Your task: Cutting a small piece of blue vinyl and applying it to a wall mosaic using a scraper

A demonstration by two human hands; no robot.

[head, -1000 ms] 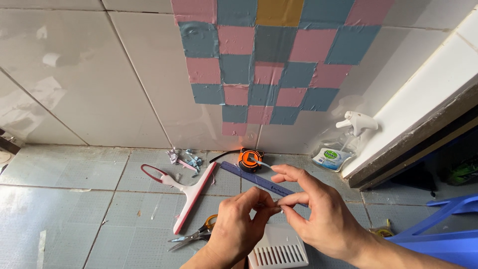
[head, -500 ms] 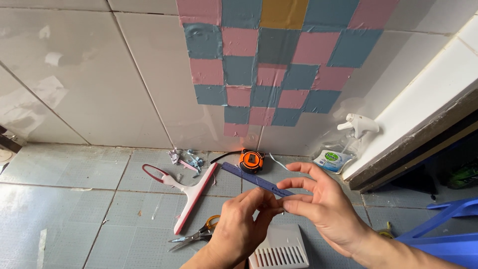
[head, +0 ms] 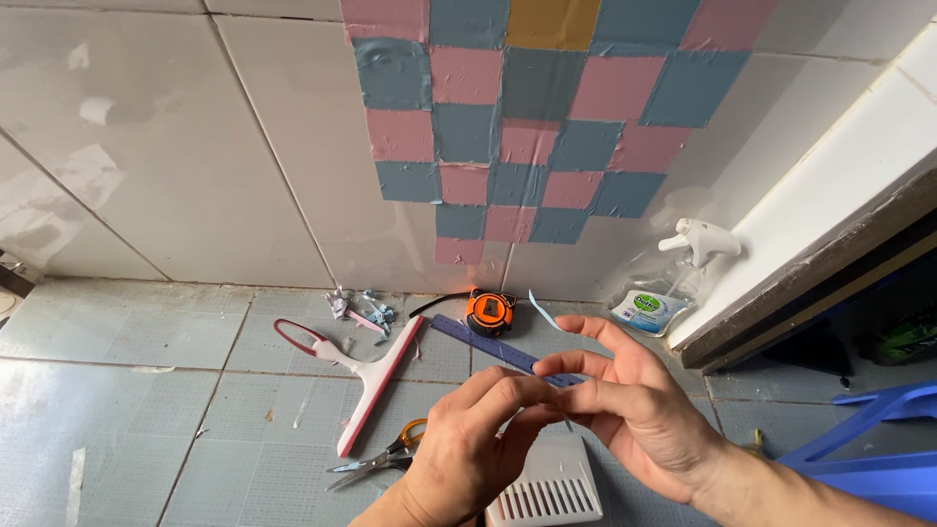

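Observation:
My left hand and my right hand meet fingertip to fingertip low in the middle of the view. Both pinch a small thin scrap, too small to make out clearly. The other fingers of my right hand are spread. Just behind the hands a blue ruler lies slanted on the grey floor tiles. A white vent grille lies below the hands. The white wall tiles carry a patch of pink, blue and yellow square stickers.
A pink-and-white squeegee and orange-handled scissors lie left of the hands. An orange tape measure, sticker scraps and a spray bottle sit by the wall. A blue plastic stool stands at the right.
Both hands stay together in nearly the same place. The fingertips have drawn closer into a pinch, and the view has shifted slightly.

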